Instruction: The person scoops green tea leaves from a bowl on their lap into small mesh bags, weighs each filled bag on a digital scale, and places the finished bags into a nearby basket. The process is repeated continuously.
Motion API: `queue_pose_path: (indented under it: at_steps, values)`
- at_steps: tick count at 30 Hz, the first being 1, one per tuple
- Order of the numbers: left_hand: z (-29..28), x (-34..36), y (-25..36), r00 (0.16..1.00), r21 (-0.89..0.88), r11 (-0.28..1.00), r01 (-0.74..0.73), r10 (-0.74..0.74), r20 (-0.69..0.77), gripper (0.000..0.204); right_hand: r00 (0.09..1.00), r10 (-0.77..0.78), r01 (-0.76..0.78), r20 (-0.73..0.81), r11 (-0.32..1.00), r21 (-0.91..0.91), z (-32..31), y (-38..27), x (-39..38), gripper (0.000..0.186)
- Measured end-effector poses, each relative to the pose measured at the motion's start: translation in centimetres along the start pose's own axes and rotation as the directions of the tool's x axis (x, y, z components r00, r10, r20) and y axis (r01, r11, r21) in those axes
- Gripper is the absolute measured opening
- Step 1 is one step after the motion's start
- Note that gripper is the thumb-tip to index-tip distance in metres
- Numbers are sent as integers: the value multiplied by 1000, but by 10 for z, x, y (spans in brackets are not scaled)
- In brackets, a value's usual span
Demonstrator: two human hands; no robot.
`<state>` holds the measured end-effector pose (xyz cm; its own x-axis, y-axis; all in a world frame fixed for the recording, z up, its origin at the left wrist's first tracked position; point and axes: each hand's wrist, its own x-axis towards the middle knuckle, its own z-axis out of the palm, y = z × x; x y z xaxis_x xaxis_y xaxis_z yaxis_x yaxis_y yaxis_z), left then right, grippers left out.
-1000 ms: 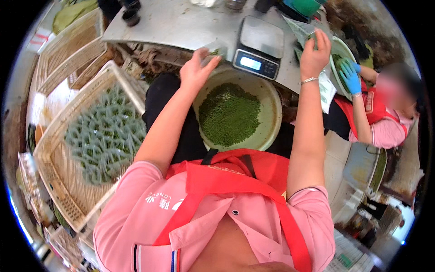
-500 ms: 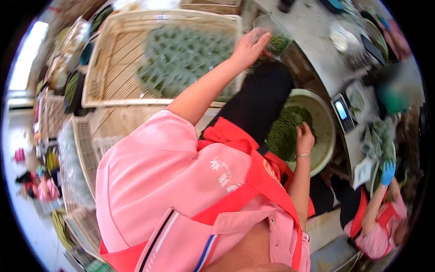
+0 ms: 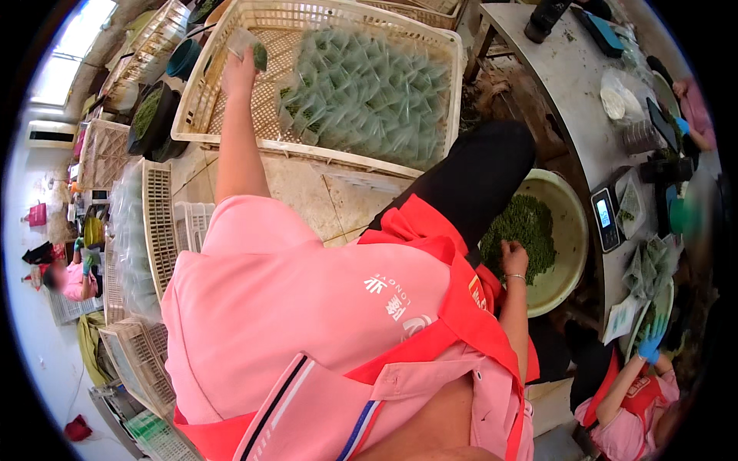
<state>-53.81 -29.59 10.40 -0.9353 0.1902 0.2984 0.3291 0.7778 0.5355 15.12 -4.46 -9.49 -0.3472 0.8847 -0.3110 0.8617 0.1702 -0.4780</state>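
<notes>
My left hand (image 3: pixel 239 74) is closed on a small clear plastic bag (image 3: pixel 243 42) with green contents. It reaches over the left end of a large cream plastic crate (image 3: pixel 261 144), whose right side holds many filled clear bags (image 3: pixel 369 92) in rows. At my right, a pale green basin (image 3: pixel 570 253) holds a heap of small green berry-like pieces (image 3: pixel 526 230). My right hand (image 3: pixel 513 260) rests at the near edge of that heap with curled fingers; whatever is between them is hidden.
A grey metal table (image 3: pixel 573 84) curves along the right, bearing a scale (image 3: pixel 606 219) with a lit display. A co-worker's blue-gloved hand (image 3: pixel 652 338) is at the lower right. Stacked crates (image 3: pixel 157 223) stand at the left, near a black tub of greens (image 3: pixel 150 115).
My left hand has carried the bag leftward across the crate, from beyond its right edge to its left end. My right hand stays in the basin, at the greens. The whole view has shifted.
</notes>
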Motion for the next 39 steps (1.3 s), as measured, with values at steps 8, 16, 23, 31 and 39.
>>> queue_pose_path:
  at_steps: [8,16,23,31,39]
  values:
    - [109,13,-70,766,-63,995,83,-23,643,66,991,129,-84,-22,755,650,-33,-8,-11,12]
    - [71,-90,116,897,-157,922,-353,381,223,49,952,302,-196,56,456,868,-72,-22,-30,14]
    - [116,-280,292,293,-674,254,-694,954,58,24,979,204,-71,-16,414,908,-97,-35,-35,15]
    - [154,-402,373,70,-885,175,-431,985,161,19,797,127,123,-590,923,365,-159,-35,7,32]
    - [168,-406,377,144,-852,401,-336,916,375,20,708,148,-157,-691,986,50,-214,-28,83,29]
